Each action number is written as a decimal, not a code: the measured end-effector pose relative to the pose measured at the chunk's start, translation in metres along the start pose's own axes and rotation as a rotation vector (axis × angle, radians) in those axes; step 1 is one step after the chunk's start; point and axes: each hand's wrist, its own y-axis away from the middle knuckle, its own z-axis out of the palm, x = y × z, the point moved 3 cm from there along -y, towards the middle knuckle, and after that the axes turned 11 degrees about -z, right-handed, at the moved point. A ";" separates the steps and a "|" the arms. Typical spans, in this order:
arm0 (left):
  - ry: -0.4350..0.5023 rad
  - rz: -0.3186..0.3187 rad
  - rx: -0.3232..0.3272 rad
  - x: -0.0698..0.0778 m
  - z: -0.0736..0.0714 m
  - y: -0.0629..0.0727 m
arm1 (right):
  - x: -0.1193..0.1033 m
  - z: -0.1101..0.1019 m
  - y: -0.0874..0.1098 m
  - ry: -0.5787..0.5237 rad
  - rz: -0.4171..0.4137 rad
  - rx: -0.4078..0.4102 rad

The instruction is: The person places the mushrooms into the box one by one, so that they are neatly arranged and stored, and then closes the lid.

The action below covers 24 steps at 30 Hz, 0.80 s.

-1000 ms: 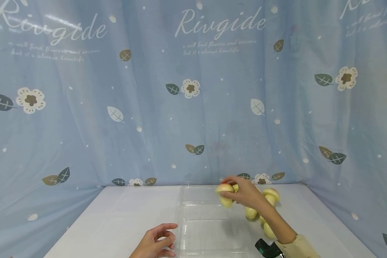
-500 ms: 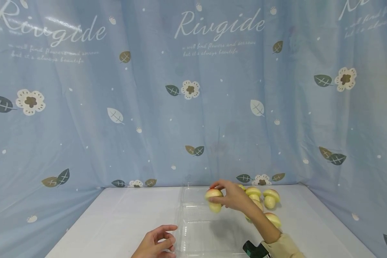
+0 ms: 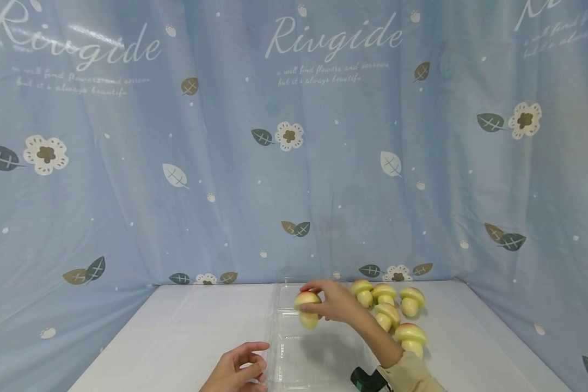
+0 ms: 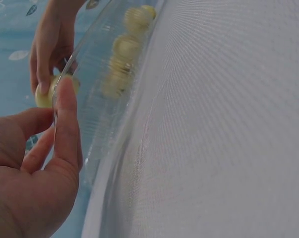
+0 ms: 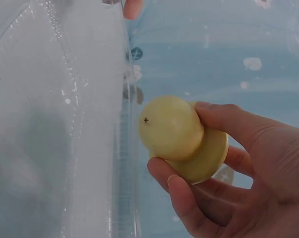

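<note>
My right hand (image 3: 335,301) grips a yellow toy mushroom (image 3: 307,310) with a reddish cap, held above the clear plastic clamshell box (image 3: 318,359). Seen in the right wrist view, the mushroom (image 5: 171,129) has its rounded stem end toward the camera, with thumb and fingers around the cap. My left hand (image 3: 236,367) is at the box's left side. In the left wrist view, thumb and fingers of that left hand (image 4: 40,163) pinch the edge of the clear plastic (image 4: 97,99).
Several more toy mushrooms (image 3: 411,302) stand in a cluster to the right of the box on the white table (image 3: 176,326). A blue printed curtain (image 3: 294,179) hangs behind and at both sides. A dark wrist device (image 3: 367,379) sits by the right sleeve.
My right hand has carried the mushroom left and slightly nearer, from beside the cluster to above the box. More of the other mushrooms now show. The left hand stays in place.
</note>
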 end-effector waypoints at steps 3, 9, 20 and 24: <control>-0.008 0.003 -0.001 0.000 0.000 0.001 | 0.001 0.006 -0.002 0.000 0.009 -0.009; -0.023 -0.011 0.019 0.000 0.001 0.000 | 0.000 0.017 -0.006 -0.012 0.019 -0.025; -0.028 -0.009 0.026 -0.001 0.000 -0.002 | -0.012 0.029 -0.011 0.021 -0.012 -0.057; -0.031 -0.013 0.031 -0.001 0.000 -0.002 | -0.014 0.035 -0.012 0.029 -0.011 -0.075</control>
